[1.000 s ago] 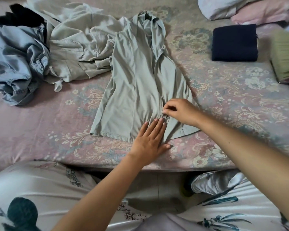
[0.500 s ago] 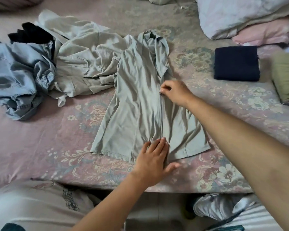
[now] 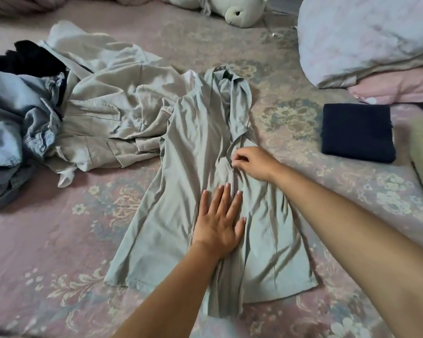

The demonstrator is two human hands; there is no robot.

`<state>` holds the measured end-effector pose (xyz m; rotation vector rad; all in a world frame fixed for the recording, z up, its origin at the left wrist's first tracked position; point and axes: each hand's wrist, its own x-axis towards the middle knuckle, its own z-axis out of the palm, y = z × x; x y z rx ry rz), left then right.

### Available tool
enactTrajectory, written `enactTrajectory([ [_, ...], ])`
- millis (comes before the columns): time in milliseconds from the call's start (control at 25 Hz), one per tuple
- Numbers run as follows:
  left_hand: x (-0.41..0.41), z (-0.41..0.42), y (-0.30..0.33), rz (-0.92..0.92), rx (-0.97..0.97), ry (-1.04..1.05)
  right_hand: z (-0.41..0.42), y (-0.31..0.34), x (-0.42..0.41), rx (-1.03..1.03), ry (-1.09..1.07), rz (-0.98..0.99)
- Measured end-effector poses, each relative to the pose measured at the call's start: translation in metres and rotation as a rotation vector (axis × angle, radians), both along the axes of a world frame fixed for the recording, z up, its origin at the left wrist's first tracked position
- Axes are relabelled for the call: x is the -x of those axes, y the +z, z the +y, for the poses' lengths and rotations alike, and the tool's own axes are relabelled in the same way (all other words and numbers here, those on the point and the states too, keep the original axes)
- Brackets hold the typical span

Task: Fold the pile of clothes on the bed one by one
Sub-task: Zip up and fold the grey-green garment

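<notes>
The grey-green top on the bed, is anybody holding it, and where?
Yes. The right hand pinches the grey-green top at its front zip, about midway up. The left hand only presses flat below.

Grey-green zip top (image 3: pixel 195 172): thin smooth cloth, faint sheen, soft creases. Beige garment (image 3: pixel 108 118): matt woven cloth, crumpled. Blue garment (image 3: pixel 12 123): faded denim. Folded navy piece (image 3: pixel 357 132): matt, dense knit. Bedsheet (image 3: pixel 47 240): matt floral-printed cloth. Plush toy (image 3: pixel 239 8): soft pile.
</notes>
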<state>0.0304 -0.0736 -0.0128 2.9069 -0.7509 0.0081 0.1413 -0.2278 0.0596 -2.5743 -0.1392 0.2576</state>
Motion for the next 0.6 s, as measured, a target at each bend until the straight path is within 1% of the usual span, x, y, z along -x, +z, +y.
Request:
enactTrajectory([
  [200, 0.001, -0.002, -0.006, -0.05, 0.042, 0.012, -0.002, 0.021, -0.067, -0.013, -0.071, -0.04],
  [280, 0.001, -0.002, -0.006, -0.064, 0.031, 0.008, -0.007, 0.026, -0.089, 0.002, -0.109, -0.062],
  [520, 0.001, 0.0, -0.006, -0.071, 0.045, 0.004, -0.025, 0.042, -0.133, -0.005, -0.329, -0.225],
  [600, 0.0, 0.0, -0.005, -0.07, 0.043, 0.006, -0.018, 0.039, -0.131, -0.034, -0.326, -0.159],
])
